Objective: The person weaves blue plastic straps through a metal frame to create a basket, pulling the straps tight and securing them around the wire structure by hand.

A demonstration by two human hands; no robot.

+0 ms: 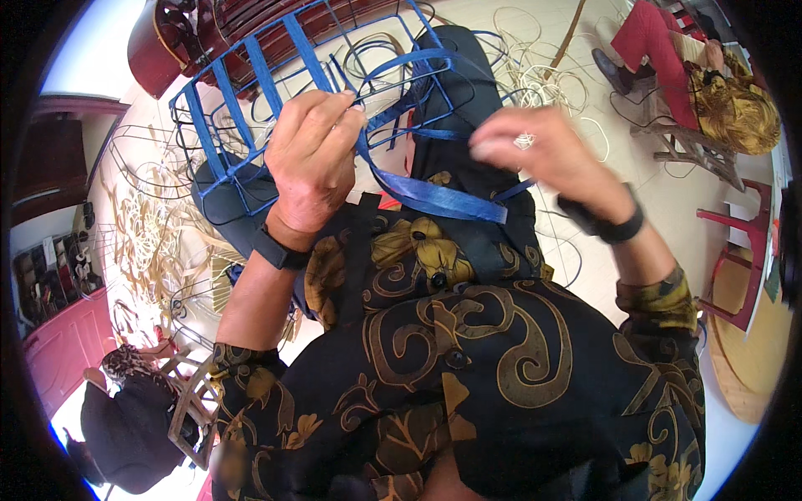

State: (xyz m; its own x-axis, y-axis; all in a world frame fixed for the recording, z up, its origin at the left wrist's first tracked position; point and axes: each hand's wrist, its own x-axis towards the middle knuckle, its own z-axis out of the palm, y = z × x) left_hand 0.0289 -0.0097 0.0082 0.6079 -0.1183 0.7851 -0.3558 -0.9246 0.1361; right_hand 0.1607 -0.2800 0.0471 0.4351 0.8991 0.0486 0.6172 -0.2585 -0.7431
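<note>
Across my lap lies a wire basket frame (242,179), partly wrapped in blue strapping, with several flat blue bands across it. My left hand (313,154) is closed, thumb and fingers pinched at the frame's near edge on a blue strap (434,199). The strap loops out from beside that hand and hangs over my lap. To the right, my right hand (543,154) is raised over my thigh, smeared by motion. A thin blue strip (443,134) runs toward its fingertips, but whether they hold it is not visible. Both wrists wear black bands.
Pale strips and cords (150,250) litter the floor at left, with more cord coils (543,92) at far right. A dark red wooden bench (167,50) stands ahead. Other people sit at right (668,67) and lower left (134,426). A red stool (743,250) stands at right.
</note>
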